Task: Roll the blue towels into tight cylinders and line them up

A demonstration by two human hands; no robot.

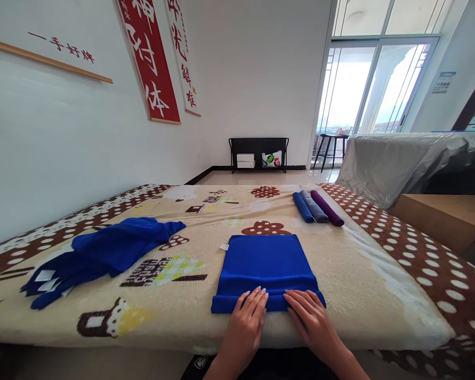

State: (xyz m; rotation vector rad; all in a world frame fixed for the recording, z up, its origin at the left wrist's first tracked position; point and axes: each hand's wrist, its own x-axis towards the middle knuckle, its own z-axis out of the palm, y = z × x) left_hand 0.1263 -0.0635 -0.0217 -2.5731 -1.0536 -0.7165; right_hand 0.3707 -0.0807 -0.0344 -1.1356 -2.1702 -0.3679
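A blue cloth (266, 256) lies spread in front of me, its near edge rolled into a thick band. My left hand (247, 322) rests on the left-middle part of that band, fingers together and stretched forward. On the band's right part lies my right hand (311, 319), with its fingers extended flat over the fabric. A small white label (224, 247) sticks out at the cloth's upper left edge. To the left is a crumpled blue garment (119, 245) with white tags. Three rolled cloths, blue (303, 207), grey-blue (314, 206) and purple (326, 208), lie side by side at the back right.
A patterned cream blanket (364, 279) with a brown dotted border covers the bed. A cardboard box (439, 216) and a plastic-covered object (399, 163) stand at the right. Beyond the bed are a black rack (258, 145) and a stool (334, 137).
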